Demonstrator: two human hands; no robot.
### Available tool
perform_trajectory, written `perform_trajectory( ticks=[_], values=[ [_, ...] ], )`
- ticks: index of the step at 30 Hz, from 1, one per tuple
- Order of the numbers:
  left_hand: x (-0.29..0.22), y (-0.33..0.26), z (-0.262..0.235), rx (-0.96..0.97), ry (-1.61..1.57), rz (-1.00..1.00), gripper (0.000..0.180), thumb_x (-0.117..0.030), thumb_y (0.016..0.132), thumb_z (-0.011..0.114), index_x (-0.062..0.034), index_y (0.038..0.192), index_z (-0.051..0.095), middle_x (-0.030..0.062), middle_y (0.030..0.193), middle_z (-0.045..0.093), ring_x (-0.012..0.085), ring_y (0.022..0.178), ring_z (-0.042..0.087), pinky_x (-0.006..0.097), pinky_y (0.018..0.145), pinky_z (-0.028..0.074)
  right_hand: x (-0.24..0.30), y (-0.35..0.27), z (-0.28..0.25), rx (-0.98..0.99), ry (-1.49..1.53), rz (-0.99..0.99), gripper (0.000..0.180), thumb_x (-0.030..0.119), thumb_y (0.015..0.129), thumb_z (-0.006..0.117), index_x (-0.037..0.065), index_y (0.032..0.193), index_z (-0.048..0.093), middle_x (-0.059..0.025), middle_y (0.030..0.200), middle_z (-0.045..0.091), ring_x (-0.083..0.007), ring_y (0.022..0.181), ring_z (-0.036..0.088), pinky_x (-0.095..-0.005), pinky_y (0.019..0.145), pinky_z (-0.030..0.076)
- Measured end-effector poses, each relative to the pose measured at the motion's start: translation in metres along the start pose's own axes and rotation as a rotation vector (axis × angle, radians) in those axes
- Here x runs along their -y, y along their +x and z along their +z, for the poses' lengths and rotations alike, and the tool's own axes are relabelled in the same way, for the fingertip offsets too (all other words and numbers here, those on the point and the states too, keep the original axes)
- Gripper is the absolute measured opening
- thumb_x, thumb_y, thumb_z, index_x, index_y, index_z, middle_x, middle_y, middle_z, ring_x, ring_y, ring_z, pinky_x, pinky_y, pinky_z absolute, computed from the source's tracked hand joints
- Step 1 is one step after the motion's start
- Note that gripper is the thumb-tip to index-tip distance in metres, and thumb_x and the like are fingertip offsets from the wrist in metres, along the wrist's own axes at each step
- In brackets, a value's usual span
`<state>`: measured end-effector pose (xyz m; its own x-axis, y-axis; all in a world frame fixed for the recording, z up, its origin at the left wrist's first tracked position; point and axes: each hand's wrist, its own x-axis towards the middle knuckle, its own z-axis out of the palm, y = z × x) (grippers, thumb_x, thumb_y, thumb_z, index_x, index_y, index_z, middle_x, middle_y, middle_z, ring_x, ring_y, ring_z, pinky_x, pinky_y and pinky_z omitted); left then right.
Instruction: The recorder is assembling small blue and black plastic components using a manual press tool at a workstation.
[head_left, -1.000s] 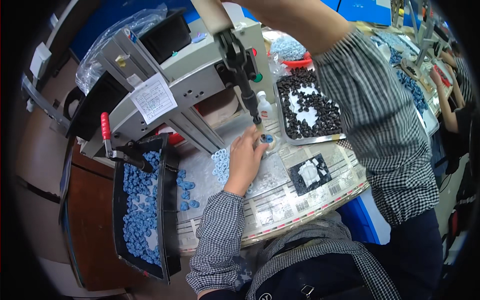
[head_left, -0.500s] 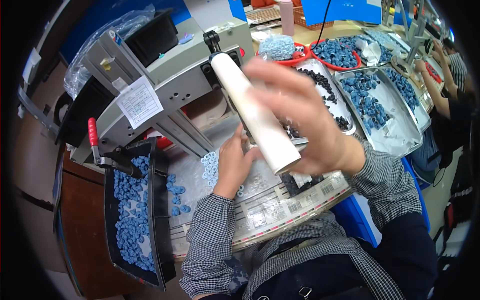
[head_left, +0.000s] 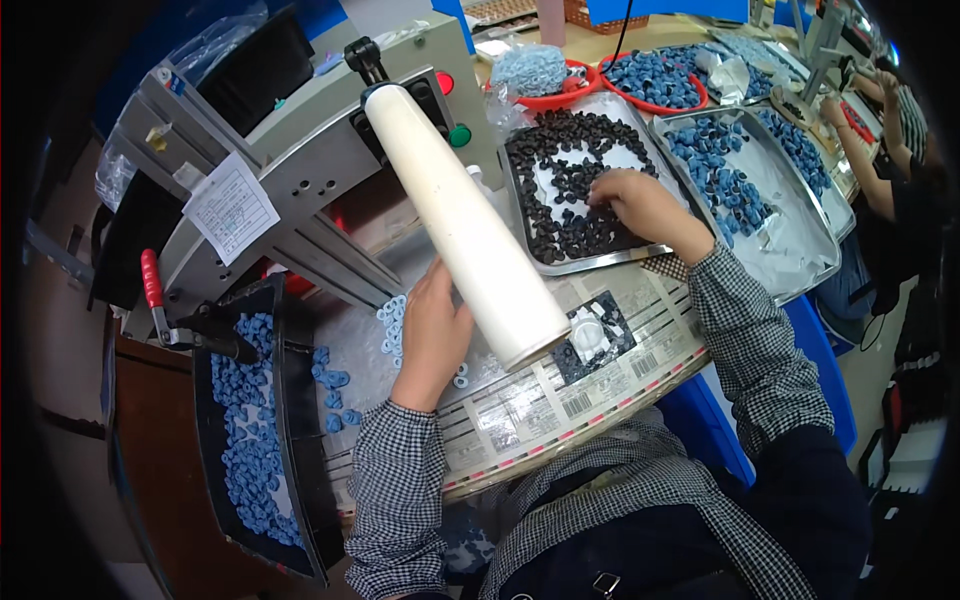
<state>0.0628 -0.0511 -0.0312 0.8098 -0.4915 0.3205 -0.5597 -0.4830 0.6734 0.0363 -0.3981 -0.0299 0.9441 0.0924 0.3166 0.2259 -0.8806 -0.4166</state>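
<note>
R hand is over the metal tray, back up, fingers curled down, tips right at the dark pcs toward the tray's R side. Those pcs lie spread all over the tray, white lining showing thru btwn them.

L hand is nearer the body, over the metal plate, back up, fingers pointing away & loosely bent; tips run behind the white handle. Can't tell if either hand grips anything: L tips hidden, R tips too small to read.

White handle slants from the grey machine down to lower R, btwn the hands, closer to the cam than L hand. Pale rings sit just L of L hand, w/ a couple more R of its wrist. Further L, a few blue pcs lie beside the black bin, which holds lots more. Red-grip clamp has its tip over that bin.

Dark pad w/ white bits on top lies on the table, body side of the tray. Second tray, w/ blue pcs, is just R of the first; red basket behind. Machine carries a paper sheet, red btn & green btn. Far R: a co-worker's hand.
</note>
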Motion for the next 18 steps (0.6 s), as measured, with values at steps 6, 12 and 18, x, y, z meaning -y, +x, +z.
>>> perform_trajectory(
  ticks=[6,12,18],
  values=[
    [-0.016,-0.019,-0.027,-0.048,0.068,-0.004,0.047,-0.004,0.089,0.064,0.0014,0.134,0.056,0.0233,0.136,0.061,0.0408,0.127,0.057,0.043,0.107,0.045,-0.021,0.054,0.012,-0.160,-0.172,0.027,0.014,0.011,0.083,0.067,0.006,0.094,0.075,-0.0151,0.093,0.073,-0.0340,0.090,0.069,-0.0432,0.082,0.054],
    [-0.030,-0.050,-0.045,-0.181,-0.036,-0.124,0.026,-0.006,0.091,0.066,-0.0011,0.116,0.068,0.0148,0.109,0.072,0.0314,0.105,0.067,0.037,0.092,0.052,-0.036,0.095,0.033,0.077,-0.423,-0.076,0.012,0.010,0.076,0.073,0.013,0.087,0.077,-0.0141,0.088,0.074,-0.0327,0.089,0.072,-0.0430,0.078,0.056],
    [-0.033,-0.089,-0.037,-0.160,0.152,-0.153,0.014,-0.007,0.089,0.068,-0.0011,0.101,0.072,0.0132,0.098,0.070,0.0305,0.094,0.063,0.039,0.086,0.049,-0.035,0.119,0.038,0.206,-0.529,-0.058,0.014,0.006,0.079,0.066,0.007,0.089,0.076,-0.0171,0.089,0.073,-0.0358,0.088,0.072,-0.0450,0.078,0.057]
  ],
)
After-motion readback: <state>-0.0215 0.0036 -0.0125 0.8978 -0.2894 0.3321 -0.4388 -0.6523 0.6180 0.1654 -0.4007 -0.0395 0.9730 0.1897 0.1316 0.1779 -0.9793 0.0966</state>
